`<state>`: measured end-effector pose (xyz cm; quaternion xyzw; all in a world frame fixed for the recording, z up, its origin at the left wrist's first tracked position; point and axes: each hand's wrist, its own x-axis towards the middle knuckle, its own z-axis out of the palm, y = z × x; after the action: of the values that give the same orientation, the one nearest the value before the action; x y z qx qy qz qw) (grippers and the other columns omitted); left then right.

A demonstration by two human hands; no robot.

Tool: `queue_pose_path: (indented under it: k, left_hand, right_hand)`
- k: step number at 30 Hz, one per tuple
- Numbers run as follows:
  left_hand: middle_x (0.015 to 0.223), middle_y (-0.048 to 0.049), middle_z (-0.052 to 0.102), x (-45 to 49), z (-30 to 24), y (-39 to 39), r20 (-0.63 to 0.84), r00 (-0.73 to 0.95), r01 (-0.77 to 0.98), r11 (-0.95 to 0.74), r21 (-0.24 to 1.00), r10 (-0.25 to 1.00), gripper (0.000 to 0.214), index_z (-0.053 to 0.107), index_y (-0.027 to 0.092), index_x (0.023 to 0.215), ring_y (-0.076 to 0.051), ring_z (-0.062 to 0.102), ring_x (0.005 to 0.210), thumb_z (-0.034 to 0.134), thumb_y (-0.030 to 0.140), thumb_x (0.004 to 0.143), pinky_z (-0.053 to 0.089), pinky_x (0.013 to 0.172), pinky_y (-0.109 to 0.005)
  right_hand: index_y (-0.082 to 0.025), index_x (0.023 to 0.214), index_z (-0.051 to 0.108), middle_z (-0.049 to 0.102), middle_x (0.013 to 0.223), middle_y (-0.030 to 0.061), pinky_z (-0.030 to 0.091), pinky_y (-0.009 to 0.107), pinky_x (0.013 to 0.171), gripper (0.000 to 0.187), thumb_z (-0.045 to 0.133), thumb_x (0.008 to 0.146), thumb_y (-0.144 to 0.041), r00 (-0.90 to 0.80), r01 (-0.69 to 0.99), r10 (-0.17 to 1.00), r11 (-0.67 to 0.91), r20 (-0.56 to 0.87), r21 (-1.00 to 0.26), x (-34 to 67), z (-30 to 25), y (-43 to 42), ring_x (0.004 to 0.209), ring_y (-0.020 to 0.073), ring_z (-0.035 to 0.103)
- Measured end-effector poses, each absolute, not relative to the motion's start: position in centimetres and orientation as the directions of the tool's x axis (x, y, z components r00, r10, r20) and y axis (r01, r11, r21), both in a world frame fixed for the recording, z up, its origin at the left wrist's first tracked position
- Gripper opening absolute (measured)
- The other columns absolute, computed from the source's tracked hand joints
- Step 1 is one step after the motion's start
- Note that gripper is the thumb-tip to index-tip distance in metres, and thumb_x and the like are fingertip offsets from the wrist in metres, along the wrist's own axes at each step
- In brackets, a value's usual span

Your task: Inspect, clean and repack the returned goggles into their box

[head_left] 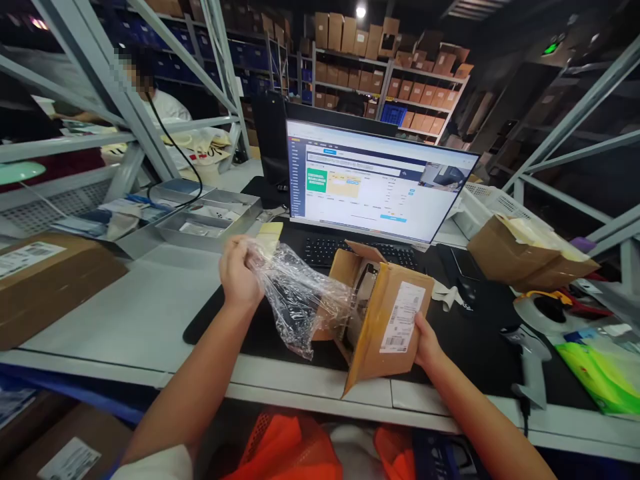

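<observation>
My left hand (239, 272) is closed on a crumpled clear plastic bag (295, 293), which trails rightward into the open end of a small brown cardboard box (370, 333). My right hand (425, 340) grips that box from behind at its right side; the box is tipped, flaps open toward the left, with a white shipping label (401, 315) on its face. Both are held just above a black desk mat (470, 347), in front of a black keyboard (330, 250).
A monitor (375, 180) stands behind the keyboard. Metal trays (210, 220) lie at left, a large cardboard box (45, 280) at far left, another open box (520, 253) at right, with a tape roll (545, 310) and barcode scanner (530, 360). A person sits behind the left shelving.
</observation>
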<state>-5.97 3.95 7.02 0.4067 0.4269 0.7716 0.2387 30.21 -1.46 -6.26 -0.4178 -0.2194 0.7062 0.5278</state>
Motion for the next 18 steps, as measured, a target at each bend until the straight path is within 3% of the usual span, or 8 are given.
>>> queue_pose_path:
  k: [2,4,7,9,12,15,18]
  left_hand:
    - [0.062,-0.001,0.052,-6.7,7.1,3.1,0.469,-0.383,0.042,-0.492,0.87,0.796,0.039,0.059,0.017,0.071,-0.014,0.046,0.056,0.053,0.054,0.084,0.039,0.055,-0.028]
    - [0.071,-0.0048,0.059,-6.4,7.7,1.8,0.531,-0.098,0.256,-0.494,0.831,0.842,0.037,0.067,0.016,0.071,-0.019,0.055,0.067,0.061,0.051,0.081,0.045,0.065,-0.032]
    - [0.108,-0.0107,0.063,-4.3,8.8,-0.4,0.566,0.279,0.558,-0.61,0.562,0.776,0.023,0.067,0.019,0.08,-0.028,0.06,0.103,0.072,0.041,0.077,0.049,0.091,-0.042]
    - [0.132,-0.0139,0.056,-2.3,9.1,-1.3,0.536,0.42,0.573,-0.672,0.469,0.732,0.023,0.061,0.02,0.083,-0.032,0.054,0.124,0.074,0.038,0.078,0.046,0.103,-0.047]
    - [0.145,-0.0152,0.049,0.2,8.4,-1.2,0.413,0.543,0.523,-0.679,0.515,0.731,0.014,0.052,0.021,0.084,-0.029,0.051,0.133,0.066,0.025,0.084,0.047,0.106,-0.044]
    - [0.145,-0.0164,0.05,1.8,7.0,-0.2,0.358,0.535,0.541,-0.636,0.551,0.765,0.01,0.054,0.02,0.094,-0.029,0.054,0.131,0.061,0.02,0.087,0.049,0.105,-0.044]
    - [0.131,-0.0169,0.061,3.0,5.9,0.3,0.298,0.482,0.605,-0.559,0.567,0.824,0.036,0.054,0.017,0.121,-0.03,0.064,0.116,0.064,0.026,0.088,0.053,0.095,-0.043]
  right_hand:
    - [-0.022,0.093,0.073,0.08,0.095,0.01,0.046,0.064,0.105,0.055,0.086,0.054,-0.059,-0.058,-0.568,0.914,-0.36,-0.401,-0.74,30.1,-5.9,-1.3,0.103,0.0399,0.072]
    - [-0.023,0.093,0.073,0.08,0.095,0.0085,0.045,0.064,0.106,0.057,0.087,0.051,-0.059,-0.014,-0.574,0.91,-0.347,-0.415,-0.741,29.8,-5.4,-1.1,0.103,0.0397,0.072]
    - [-0.024,0.094,0.072,0.08,0.093,0.0071,0.042,0.063,0.111,0.059,0.088,0.049,-0.061,0.03,-0.575,0.915,-0.313,-0.401,-0.756,29.2,-4.9,-0.9,0.104,0.039,0.072]
    - [-0.025,0.095,0.072,0.08,0.093,0.0071,0.04,0.063,0.112,0.059,0.087,0.051,-0.062,0.052,-0.577,0.921,-0.287,-0.385,-0.765,28.8,-5.1,-0.8,0.108,0.0394,0.071]
    - [-0.026,0.098,0.071,0.08,0.095,0.0076,0.041,0.065,0.111,0.056,0.081,0.059,-0.064,0.09,-0.557,0.939,-0.228,-0.331,-0.799,28.6,-5.8,-0.8,0.117,0.0404,0.066]
    - [-0.027,0.1,0.071,0.079,0.096,0.0077,0.042,0.065,0.111,0.054,0.077,0.063,-0.066,0.125,-0.531,0.958,-0.154,-0.257,-0.833,28.7,-6.3,-0.9,0.124,0.0401,0.063]
    - [-0.027,0.098,0.071,0.079,0.096,0.0075,0.041,0.064,0.112,0.054,0.079,0.06,-0.065,0.185,-0.536,0.954,-0.105,-0.238,-0.838,29.1,-6.4,-1.2,0.127,0.0402,0.06]
